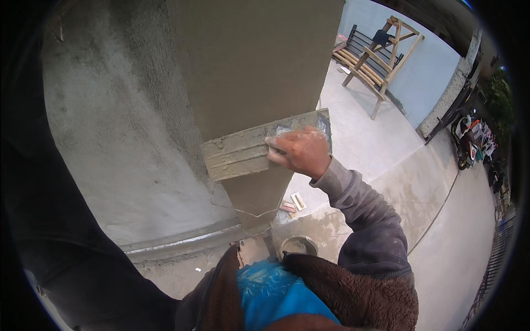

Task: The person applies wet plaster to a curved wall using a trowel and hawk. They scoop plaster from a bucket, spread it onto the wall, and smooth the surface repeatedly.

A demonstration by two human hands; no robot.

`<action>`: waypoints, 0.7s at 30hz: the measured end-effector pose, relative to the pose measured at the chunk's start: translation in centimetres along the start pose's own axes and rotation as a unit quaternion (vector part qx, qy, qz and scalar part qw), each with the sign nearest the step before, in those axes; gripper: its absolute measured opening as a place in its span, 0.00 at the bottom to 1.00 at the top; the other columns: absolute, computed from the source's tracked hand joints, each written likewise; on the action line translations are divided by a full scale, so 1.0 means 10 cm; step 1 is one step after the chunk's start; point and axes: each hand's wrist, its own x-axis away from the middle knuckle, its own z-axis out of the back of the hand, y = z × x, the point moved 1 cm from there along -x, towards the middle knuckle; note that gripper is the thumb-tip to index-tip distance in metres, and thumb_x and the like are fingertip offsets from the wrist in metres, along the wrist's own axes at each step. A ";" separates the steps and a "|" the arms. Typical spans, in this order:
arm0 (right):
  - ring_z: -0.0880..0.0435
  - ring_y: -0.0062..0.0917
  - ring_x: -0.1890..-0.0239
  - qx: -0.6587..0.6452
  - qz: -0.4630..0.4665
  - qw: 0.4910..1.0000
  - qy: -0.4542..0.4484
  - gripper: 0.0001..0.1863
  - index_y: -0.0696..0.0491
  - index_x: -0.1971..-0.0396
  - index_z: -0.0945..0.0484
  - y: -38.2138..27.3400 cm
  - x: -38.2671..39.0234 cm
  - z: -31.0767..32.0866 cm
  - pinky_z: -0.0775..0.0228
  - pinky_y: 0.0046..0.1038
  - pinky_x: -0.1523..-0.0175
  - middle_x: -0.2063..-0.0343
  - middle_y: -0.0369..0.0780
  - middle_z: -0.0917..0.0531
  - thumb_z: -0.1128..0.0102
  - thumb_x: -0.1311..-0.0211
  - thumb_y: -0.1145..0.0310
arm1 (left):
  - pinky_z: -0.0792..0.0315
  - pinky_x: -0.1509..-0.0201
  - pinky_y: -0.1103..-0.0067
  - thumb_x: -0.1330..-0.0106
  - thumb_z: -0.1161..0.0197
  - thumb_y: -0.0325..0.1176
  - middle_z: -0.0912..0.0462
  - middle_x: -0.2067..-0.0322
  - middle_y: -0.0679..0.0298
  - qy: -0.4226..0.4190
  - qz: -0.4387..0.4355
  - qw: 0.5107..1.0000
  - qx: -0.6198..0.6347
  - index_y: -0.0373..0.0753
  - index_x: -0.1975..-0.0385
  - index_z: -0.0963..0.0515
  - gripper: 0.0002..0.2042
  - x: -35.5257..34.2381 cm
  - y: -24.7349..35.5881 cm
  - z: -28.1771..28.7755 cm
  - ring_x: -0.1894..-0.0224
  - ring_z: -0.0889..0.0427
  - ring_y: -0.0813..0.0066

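Observation:
My right hand [302,150] is closed around the grip of a long plastering float [243,152], whose back is caked with grey mortar. The float lies across a column face of smooth, damp plaster [259,60], tilted up a little to the right. Its right end reaches the column's right edge. To the left is a rougher, paler grey wall [116,127]. My left arm, in a dark sleeve [61,220], runs up along the left rim, and the left hand does not show.
A bucket [298,246] stands on the ground below, near small foam-like blocks [298,201]. A wooden sawhorse-like frame [385,63] stands at the far right, by bamboo poles [356,66] and a pale blue wall [425,77]. Motorbikes [466,140] are parked beyond the concrete floor [441,231].

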 end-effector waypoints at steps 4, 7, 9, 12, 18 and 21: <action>0.16 0.20 0.80 0.008 0.030 0.979 0.201 0.08 0.41 0.69 0.12 0.31 -0.94 0.84 0.31 0.24 0.75 0.80 0.32 0.15 0.30 0.53 0.66 | 0.27 0.68 0.79 0.44 0.34 0.27 0.15 0.74 0.58 -0.013 0.000 1.000 -0.015 0.38 0.67 0.13 0.06 0.00 0.07 0.04 0.73 0.18 0.73; 0.16 0.27 0.80 0.061 0.066 0.961 0.262 0.07 0.39 0.70 0.13 0.66 -1.67 1.22 0.26 0.29 0.74 0.81 0.32 0.15 0.32 0.52 0.60 | 0.27 0.69 0.79 0.43 0.34 0.27 0.15 0.74 0.58 -0.007 -0.005 1.000 -0.012 0.37 0.67 0.13 0.06 -0.08 0.16 0.07 0.73 0.18 0.73; 0.18 0.28 0.81 0.093 0.074 0.949 0.293 0.06 0.43 0.73 0.15 0.70 -1.98 1.39 0.26 0.32 0.74 0.83 0.35 0.17 0.35 0.51 0.60 | 0.27 0.69 0.79 0.43 0.34 0.27 0.15 0.74 0.58 -0.011 -0.005 1.000 -0.014 0.37 0.67 0.13 0.06 -0.08 0.15 0.07 0.73 0.18 0.73; 0.19 0.23 0.85 0.128 0.088 0.941 0.302 0.06 0.50 0.72 0.14 0.71 -2.15 1.54 0.27 0.25 0.76 0.84 0.38 0.18 0.35 0.50 0.66 | 0.27 0.69 0.80 0.43 0.34 0.27 0.15 0.74 0.58 -0.008 -0.009 1.000 -0.008 0.37 0.67 0.13 0.06 -0.11 0.16 0.05 0.73 0.18 0.73; 0.17 0.24 0.83 0.052 -0.013 0.983 0.175 0.07 0.41 0.69 0.12 0.49 -1.50 0.81 0.27 0.27 0.76 0.82 0.32 0.15 0.33 0.49 0.60 | 0.27 0.70 0.80 0.43 0.34 0.27 0.15 0.74 0.58 -0.015 0.000 1.000 -0.010 0.37 0.67 0.14 0.06 -0.03 0.12 0.02 0.73 0.18 0.73; 0.17 0.26 0.82 0.035 0.015 0.986 0.165 0.07 0.42 0.71 0.13 0.45 -1.37 0.91 0.28 0.28 0.76 0.81 0.32 0.15 0.33 0.50 0.60 | 0.27 0.70 0.80 0.43 0.34 0.26 0.15 0.74 0.58 -0.006 -0.003 1.000 -0.005 0.37 0.66 0.14 0.06 -0.01 0.16 -0.03 0.73 0.18 0.73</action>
